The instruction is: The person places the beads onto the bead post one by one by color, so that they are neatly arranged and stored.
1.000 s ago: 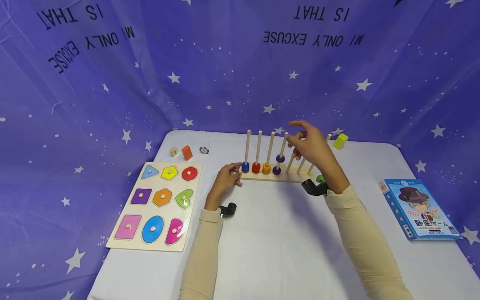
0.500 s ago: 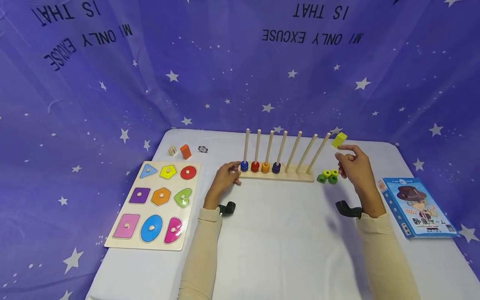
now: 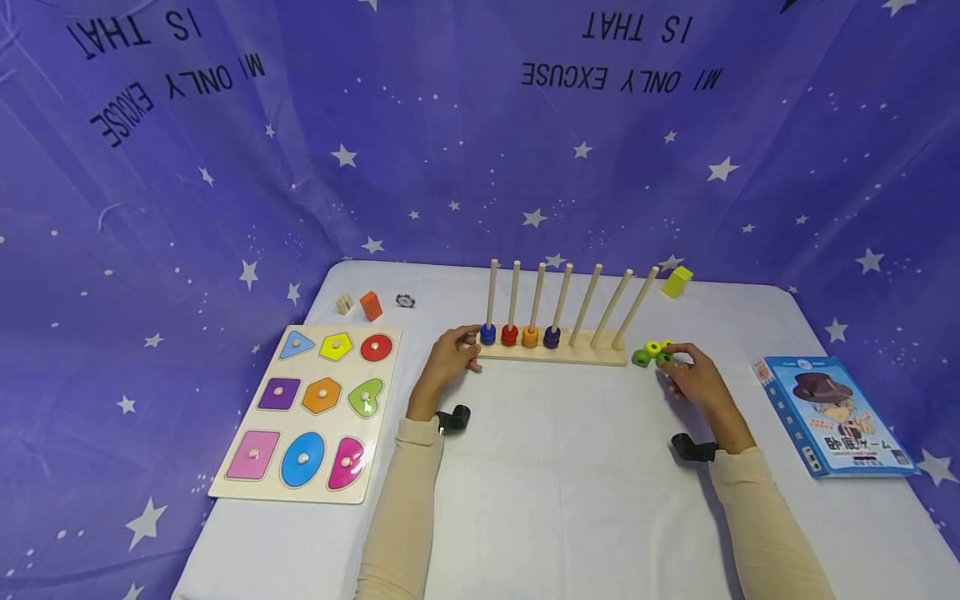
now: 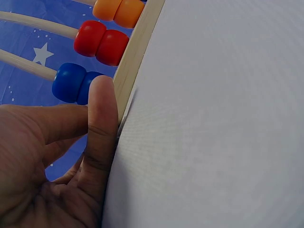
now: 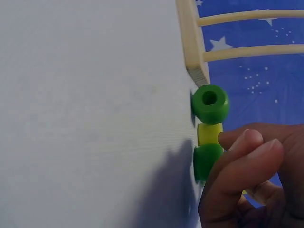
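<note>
OK, right hand (image 3: 701,383) is the nearer one: fingertips down at the right-hand green bead (image 5: 206,164), just left and far of the palm beside a yellow bead (image 3: 652,346); can't tell if pinched. Left hand (image 3: 447,360) pinches the left end of the peg rack (image 3: 585,353), long axis left-right, right end near the beads. White tablecloth (image 3: 555,475) under everything, yellow-green block (image 3: 677,282) far right, starry backdrop (image 3: 480,125) beyond.

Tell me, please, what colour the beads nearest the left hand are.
The beads are blue, showing best in the left wrist view.
</note>
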### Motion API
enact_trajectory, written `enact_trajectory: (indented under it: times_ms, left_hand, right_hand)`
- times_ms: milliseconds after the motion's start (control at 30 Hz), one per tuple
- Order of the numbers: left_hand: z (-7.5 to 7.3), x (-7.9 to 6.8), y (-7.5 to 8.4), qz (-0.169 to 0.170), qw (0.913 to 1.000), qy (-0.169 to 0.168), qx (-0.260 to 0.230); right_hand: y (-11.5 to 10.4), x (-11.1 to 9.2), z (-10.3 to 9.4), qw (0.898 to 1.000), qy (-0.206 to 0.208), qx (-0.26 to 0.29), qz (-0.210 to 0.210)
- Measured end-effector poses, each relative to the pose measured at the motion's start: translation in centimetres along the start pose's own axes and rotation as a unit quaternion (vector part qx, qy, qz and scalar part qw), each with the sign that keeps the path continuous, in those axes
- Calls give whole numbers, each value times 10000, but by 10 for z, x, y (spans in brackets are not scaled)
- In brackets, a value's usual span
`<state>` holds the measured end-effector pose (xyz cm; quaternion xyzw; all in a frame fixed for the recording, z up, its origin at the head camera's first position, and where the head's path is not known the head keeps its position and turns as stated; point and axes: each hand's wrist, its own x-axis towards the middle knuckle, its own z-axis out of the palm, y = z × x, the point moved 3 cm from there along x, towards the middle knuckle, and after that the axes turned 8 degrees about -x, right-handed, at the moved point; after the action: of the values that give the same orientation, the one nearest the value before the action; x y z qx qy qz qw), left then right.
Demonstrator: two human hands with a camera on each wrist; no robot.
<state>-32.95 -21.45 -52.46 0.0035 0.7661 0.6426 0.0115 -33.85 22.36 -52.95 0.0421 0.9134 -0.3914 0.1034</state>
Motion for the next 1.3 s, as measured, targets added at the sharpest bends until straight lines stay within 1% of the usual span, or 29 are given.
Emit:
enact_trajectory:
  times_ms: [200,300,367,433,500,567,733,833,900,1000,1100,1200,1300]
  left_hand:
    - [0,-1,-1,-24,10000,36,10]
    - [0,0,-1,-76,9999,9,-77]
    - [0,0,-2,-100,9999,4,-92]
    - [0,1,-3,-106,9999,-10,-90]
    - [0,2,-3,-89,9999,-13,-99]
    - [-1,2,-3,-69,9999,-8,-149]
    - [-1,2,-2,-72,9997,-19,-233]
    - [-1,2,-2,-81,9998,-26,-189]
    - [0,2,-2,-81,9998,-15,-180]
    - [1,2,-3,-91,9997,-6,-212]
    - [1,2,-4,-150,9995,-7,-282]
    - [1,2,-4,-224,9993,-1,-304]
    - [0,1,-2,-223,9992,29,-318]
  right_hand:
    - [6,-3,7,9991,-308,-22,295]
    - [5,-7,7,9987,-335,-35,385]
    - [2,-11,5,9989,-294,-27,351]
    - [-6,-16,1,9995,-201,-101,203]
    - [-20,-21,-5,9998,-40,-178,-10]
    - [-39,-27,-13,9992,136,-215,-299]
    - [-97,-47,-35,9940,582,-64,-929]
    - [-134,-57,-48,9880,848,-11,-1290]
    - [-158,-60,-54,9837,939,35,-1534]
    - [-190,-60,-58,9786,917,57,-1843]
    - [-215,-54,-55,9756,739,35,-2065]
    - [-231,-44,-47,9751,495,26,-2161]
    - [-239,-34,-39,9760,306,60,-2155]
